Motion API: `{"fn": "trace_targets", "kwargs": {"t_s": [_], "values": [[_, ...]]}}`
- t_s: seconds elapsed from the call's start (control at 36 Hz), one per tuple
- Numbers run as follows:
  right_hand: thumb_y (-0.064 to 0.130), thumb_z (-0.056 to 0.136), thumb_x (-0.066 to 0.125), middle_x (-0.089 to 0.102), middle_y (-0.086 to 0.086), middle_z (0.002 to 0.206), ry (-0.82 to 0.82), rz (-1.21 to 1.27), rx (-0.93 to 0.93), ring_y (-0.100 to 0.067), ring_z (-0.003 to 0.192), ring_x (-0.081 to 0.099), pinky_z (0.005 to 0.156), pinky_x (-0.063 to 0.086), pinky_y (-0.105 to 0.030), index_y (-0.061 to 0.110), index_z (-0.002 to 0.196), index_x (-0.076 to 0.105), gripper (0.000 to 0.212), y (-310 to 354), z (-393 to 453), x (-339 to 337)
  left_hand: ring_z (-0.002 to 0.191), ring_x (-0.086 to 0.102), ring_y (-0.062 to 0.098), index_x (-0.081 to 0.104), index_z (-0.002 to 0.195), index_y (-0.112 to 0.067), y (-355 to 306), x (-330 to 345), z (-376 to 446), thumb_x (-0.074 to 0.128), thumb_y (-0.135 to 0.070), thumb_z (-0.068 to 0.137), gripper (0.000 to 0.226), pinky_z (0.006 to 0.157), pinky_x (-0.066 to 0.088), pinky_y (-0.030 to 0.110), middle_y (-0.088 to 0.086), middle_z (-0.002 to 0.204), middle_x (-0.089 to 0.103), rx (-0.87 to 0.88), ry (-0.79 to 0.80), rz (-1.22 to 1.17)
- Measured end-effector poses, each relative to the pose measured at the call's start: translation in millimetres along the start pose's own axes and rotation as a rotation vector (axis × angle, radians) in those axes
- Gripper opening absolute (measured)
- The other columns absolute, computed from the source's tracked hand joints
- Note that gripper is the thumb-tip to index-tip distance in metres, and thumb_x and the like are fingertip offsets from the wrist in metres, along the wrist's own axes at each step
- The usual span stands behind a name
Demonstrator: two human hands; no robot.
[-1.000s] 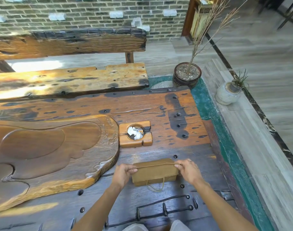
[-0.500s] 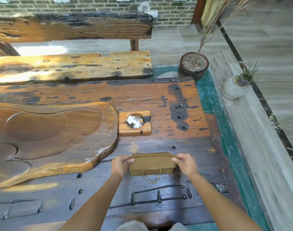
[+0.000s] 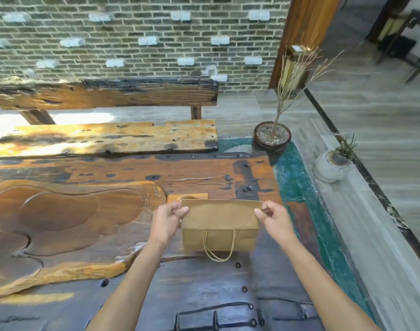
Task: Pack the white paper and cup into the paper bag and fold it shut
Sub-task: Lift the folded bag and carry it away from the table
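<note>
Already folded over, the paper bag (image 3: 219,224) was held up at its top corners by both hands.

The left hand (image 3: 167,219) pinched the bag's top left corner between thumb and fingers, and the right hand (image 3: 273,218) pinched the top right corner the same way, each closed on the paper. The bag was upright above the dark wooden bench (image 3: 192,287), its top flap turned down toward the person and its string handle (image 3: 219,247) hanging loose below the flap. Neither white paper nor cup could be seen outside the bag, so packing looked finished and the closing fold was the step in hand. Next, the flap probably needed pressing flat along its crease, with the bag set down squarely on the bench.
</note>
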State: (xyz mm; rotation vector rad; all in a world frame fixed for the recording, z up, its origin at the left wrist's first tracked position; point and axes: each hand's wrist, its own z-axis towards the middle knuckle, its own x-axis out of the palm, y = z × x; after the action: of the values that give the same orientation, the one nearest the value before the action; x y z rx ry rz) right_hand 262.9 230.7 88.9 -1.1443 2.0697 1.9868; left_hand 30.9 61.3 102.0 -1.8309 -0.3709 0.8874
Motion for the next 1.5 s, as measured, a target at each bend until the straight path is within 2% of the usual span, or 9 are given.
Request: {"fn": "trace_targets", "kwargs": {"t_s": [0.17,0.25,0.5,0.67,0.81,0.89,1.22,1.39,1.5], "values": [[0.009,0.092,0.062,0.044,0.006,0.063,-0.086,0.143,-0.156,-0.012,0.060,0.039,0.060,0.030,-0.030,0.020,0.065,0.041,0.036,83.5,-3.9,-48.8,0.078,0.053,0.011,0.070,0.080,0.001,-88.6,-22.9,-3.7,0.068,-0.015,0.090,0.019,0.072,0.039,0.023,0.000,0.073,0.061,0.164,-0.138,-0.077],[0.006,0.092,0.061,0.044,0.010,0.058,-0.145,0.199,-0.231,-0.010,0.058,0.039,0.060,0.030,-0.030,0.022,0.061,0.043,0.039,121.5,-8.6,-72.8,0.068,0.052,0.006,0.067,0.073,-0.016,-135.8,-35.3,-12.8,0.067,-0.015,0.090,0.017,0.062,0.041,0.016,-0.006,0.070,0.063,0.233,-0.205,-0.118],[0.009,0.093,0.062,0.048,0.006,0.060,-0.247,0.274,-0.490,-0.011,0.056,0.042,0.059,0.033,-0.029,0.016,0.066,0.052,0.031,222.1,-30.5,-132.5,0.070,0.055,0.009,0.069,0.083,0.003,-240.0,-81.6,-38.3,0.065,-0.009,0.091,0.015,0.061,0.044,0.012,0.005,0.080,0.062,0.476,-0.295,-0.212],[0.008,0.093,0.064,0.049,-0.005,0.064,-0.288,0.295,-0.672,-0.014,0.060,0.044,0.057,0.036,-0.028,-0.005,0.073,0.055,0.025,276.6,-44.7,-162.7,0.102,0.072,0.027,0.074,0.107,-0.005,-290.3,-117.6,-53.2,0.072,-0.040,0.074,0.049,0.093,0.057,0.049,0.014,0.105,0.076,0.518,-0.357,-0.281],[0.011,0.092,0.065,0.056,-0.015,0.069,-0.315,0.304,-0.760,-0.019,0.065,0.049,0.064,0.041,-0.032,-0.005,0.082,0.063,0.019,307.8,-55.2,-180.5,0.098,0.070,0.023,0.072,0.106,-0.001,-322.3,-135.7,-68.9,0.073,-0.027,0.082,0.035,0.094,0.055,0.039,0.013,0.104,0.075,0.636,-0.422,-0.304],[0.014,0.092,0.067,0.068,-0.025,0.083,-0.315,0.304,-0.780,-0.020,0.071,0.057,0.070,0.052,-0.040,0.006,0.083,0.068,0.012,317.3,-62.6,-186.8,0.075,0.063,0.018,0.073,0.081,-0.002,-329.6,-140.5,-78.6,0.068,-0.027,0.080,0.025,0.077,0.054,0.040,0.014,0.080,0.073,0.698,-0.401,-0.285],[0.007,0.092,0.066,0.059,-0.007,0.074,-0.160,0.341,-0.870,-0.015,0.068,0.053,0.060,0.046,-0.016,0.011,0.078,0.063,0.015,335.2,-76.9,-161.3,0.080,0.069,0.018,0.074,0.082,-0.005,-299.6,-171.3,-109.5,0.069,-0.016,0.087,0.013,0.077,0.056,0.033,-0.001,0.078,0.074,0.664,-0.533,-0.296],[0.006,0.092,0.066,0.058,-0.008,0.075,0.025,0.387,-0.890,-0.017,0.071,0.053,0.067,0.046,-0.032,0.008,0.079,0.061,0.014,349.3,-87.4,-108.0,0.086,0.068,0.019,0.074,0.097,-0.002,-263.4,-209.4,-143.6,0.073,-0.016,0.085,0.019,0.083,0.053,0.036,0.016,0.100,0.075,0.581,-0.741,-0.292],[0.005,0.093,0.065,0.056,0.000,0.068,0.185,0.426,-0.901,-0.006,0.060,0.051,0.055,0.045,-0.021,0.014,0.074,0.060,0.021,364.5,-98.8,-57.5,0.095,0.072,0.025,0.073,0.101,0.002,-224.7,-246.2,-173.4,0.074,-0.037,0.070,0.050,0.089,0.055,0.037,0.010,0.100,0.075,0.521,-0.814,-0.298]]}}
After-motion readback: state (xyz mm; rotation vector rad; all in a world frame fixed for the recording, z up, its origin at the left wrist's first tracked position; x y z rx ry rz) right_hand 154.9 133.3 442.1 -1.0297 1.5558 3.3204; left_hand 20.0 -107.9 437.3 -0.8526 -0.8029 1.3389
